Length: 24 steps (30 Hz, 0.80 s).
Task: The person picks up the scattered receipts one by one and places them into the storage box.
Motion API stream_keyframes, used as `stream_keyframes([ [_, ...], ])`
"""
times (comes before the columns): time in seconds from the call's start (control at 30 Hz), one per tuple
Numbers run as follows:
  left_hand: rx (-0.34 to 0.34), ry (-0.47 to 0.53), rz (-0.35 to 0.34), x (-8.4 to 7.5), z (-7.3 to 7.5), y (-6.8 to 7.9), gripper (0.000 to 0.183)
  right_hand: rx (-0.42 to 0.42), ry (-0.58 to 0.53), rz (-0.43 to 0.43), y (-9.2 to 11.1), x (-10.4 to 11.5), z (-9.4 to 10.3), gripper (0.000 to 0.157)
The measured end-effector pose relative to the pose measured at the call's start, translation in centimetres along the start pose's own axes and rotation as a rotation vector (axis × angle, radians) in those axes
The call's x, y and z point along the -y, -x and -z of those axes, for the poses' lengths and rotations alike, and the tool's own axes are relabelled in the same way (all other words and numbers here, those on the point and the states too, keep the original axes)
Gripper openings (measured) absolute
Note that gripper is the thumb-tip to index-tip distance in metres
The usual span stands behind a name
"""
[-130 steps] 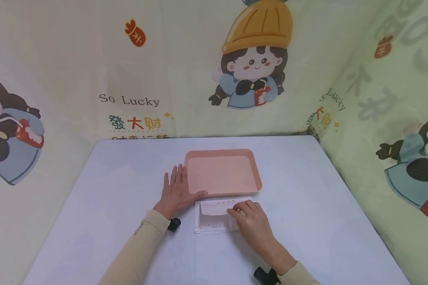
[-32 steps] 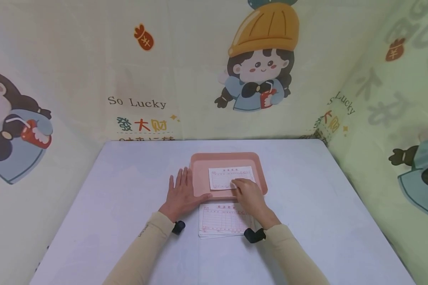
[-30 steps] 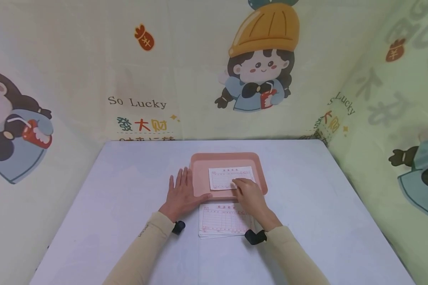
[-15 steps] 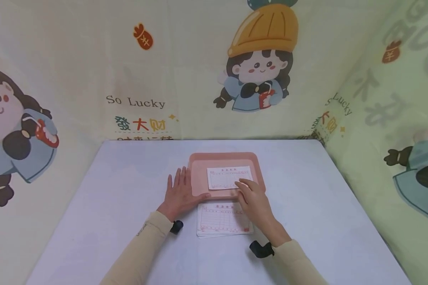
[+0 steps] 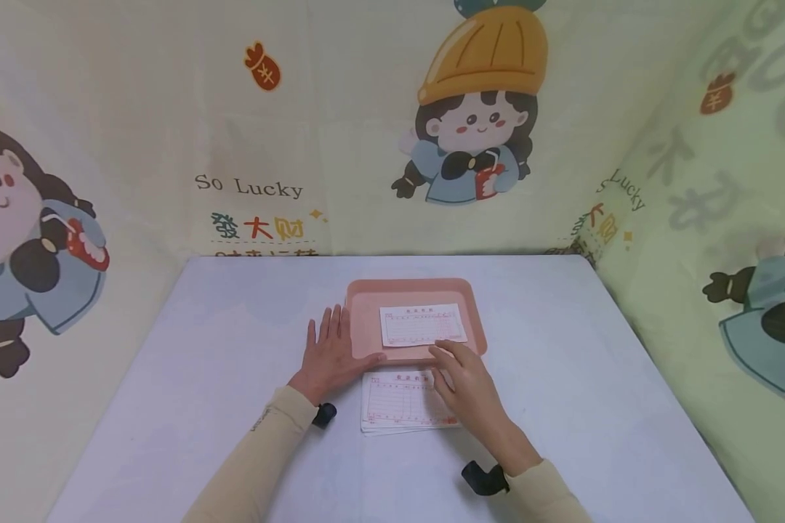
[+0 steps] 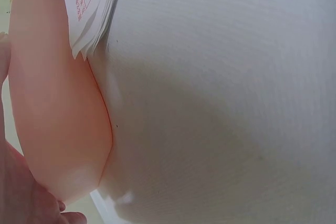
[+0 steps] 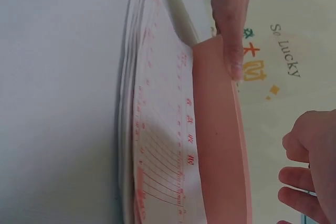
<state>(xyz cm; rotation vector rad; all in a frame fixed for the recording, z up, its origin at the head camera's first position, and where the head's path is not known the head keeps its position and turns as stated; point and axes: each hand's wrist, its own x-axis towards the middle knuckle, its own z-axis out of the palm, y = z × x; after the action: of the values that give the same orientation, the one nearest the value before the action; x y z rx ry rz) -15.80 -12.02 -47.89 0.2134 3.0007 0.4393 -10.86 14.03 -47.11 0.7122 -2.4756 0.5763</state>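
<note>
A white receipt slip with a red printed table (image 5: pixel 412 325) lies in the shallow pink tray (image 5: pixel 365 319). My left hand (image 5: pixel 327 359) is spread flat at the tray's left side, its thumb along the near rim. Just in front of the tray lies a pile of similar receipt slips (image 5: pixel 392 403), its layered edges showing in the right wrist view. Over the pile's right part hovers my right hand (image 5: pixel 467 381), fingers loosely bent and nothing between them. Its fingertips overlap the tray's near rim in the head view. The pile's right end is hidden under that hand.
A white-covered table (image 5: pixel 235 305) carries the tray and slips. Behind it hangs a cream backdrop (image 5: pixel 360 145) with cartoon figures and lettering, which continues along both sides. A black wrist camera (image 5: pixel 484 478) sits by the right cuff.
Earlier my right hand lifted a slip's edge from the pile, then held that slip over the tray. It has let go and drawn back toward the pile. My left hand stays at the tray.
</note>
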Motion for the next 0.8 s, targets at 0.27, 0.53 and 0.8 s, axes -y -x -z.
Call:
stream_keyframes([
  [0.27, -0.011, -0.002, -0.001, 0.0, -0.2, 0.0, 0.121, 0.034, 0.003, -0.024, 1.2, 0.3, 0.3, 0.042],
  [0.53, -0.011, -0.014, -0.006, 0.0, -0.3, 0.1, 0.122, 0.032, 0.02, -0.038, 2.1, 0.7, 0.5, 0.044],
  [0.8, -0.024, -0.017, -0.003, -0.1, -0.3, 0.0, 0.122, 0.05, 0.016, -0.026, 3.1, 0.7, 0.4, 0.044],
])
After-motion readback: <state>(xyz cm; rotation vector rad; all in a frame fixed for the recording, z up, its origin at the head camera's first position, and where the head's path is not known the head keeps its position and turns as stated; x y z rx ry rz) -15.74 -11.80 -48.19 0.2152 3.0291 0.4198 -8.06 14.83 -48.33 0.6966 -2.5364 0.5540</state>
